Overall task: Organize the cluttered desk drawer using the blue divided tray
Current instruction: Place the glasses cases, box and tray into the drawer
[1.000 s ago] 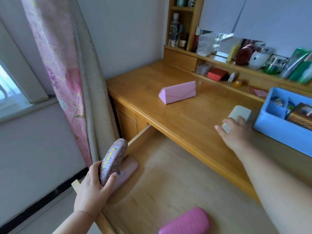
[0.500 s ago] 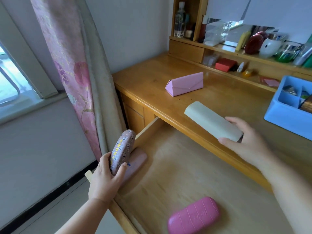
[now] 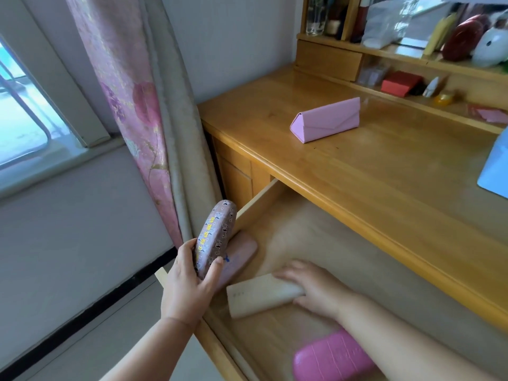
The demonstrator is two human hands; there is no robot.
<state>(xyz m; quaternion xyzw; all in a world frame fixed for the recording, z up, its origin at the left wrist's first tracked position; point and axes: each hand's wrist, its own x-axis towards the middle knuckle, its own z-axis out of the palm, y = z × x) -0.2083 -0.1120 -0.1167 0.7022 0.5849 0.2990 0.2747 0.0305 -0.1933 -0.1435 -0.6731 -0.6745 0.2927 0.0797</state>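
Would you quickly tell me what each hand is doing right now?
Left hand: grips the patterned glasses case.
Right hand: holds the cream case in the open drawer.

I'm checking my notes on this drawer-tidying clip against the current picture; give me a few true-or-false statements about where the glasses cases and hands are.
1. The left hand grips the patterned mauve oval case. True.
2. The cream oblong case lies on the desktop. False: it is in the open wooden drawer, under the right hand.
3. The pink triangular folding case sits on the wooden desktop. True.
4. The bright pink textured case is in the blue tray. False: it lies in the drawer.
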